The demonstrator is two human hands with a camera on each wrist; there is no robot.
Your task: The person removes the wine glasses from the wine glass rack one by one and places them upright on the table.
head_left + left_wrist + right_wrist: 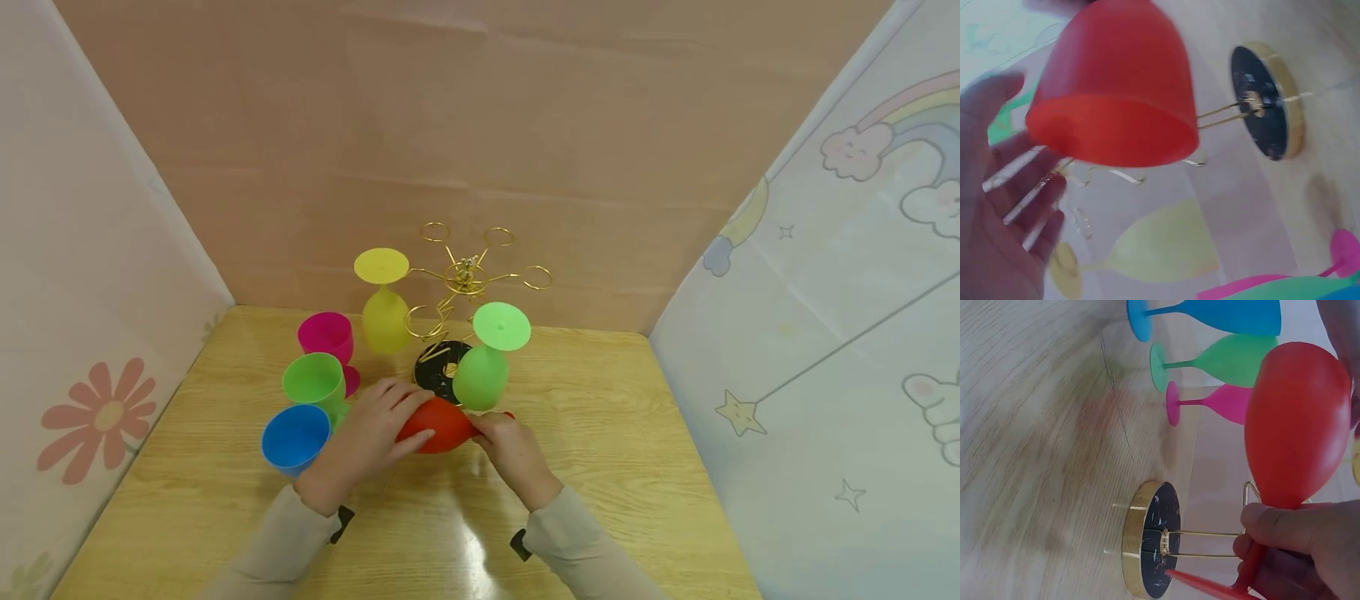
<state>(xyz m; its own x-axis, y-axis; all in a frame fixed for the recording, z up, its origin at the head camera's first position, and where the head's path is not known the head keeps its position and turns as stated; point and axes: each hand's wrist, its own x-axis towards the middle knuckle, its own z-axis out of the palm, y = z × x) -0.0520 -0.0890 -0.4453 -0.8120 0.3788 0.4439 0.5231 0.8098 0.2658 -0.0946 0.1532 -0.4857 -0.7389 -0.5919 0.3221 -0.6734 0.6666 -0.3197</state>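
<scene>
A red plastic goblet (442,427) lies sideways in the air, its mouth towards the left. My right hand (517,454) pinches its stem between thumb and fingers, seen close up in the right wrist view. Beside the bowl, my left hand (375,429) has its fingers spread around the mouth end; the left wrist view shows them loosely extended, with a gap to the rim. Just behind stands a gold wire goblet rack (465,279) on a round black base (431,371). A yellow goblet (386,321) and a light green goblet (482,377) hang upside down from it.
Left of my left hand, a pink goblet (326,335), a green goblet (313,379) and a blue goblet (296,437) stand upright in a row. The rack's bare rings (537,277) stick out at the back and right. Walls border the wooden table (600,467) behind and at both sides.
</scene>
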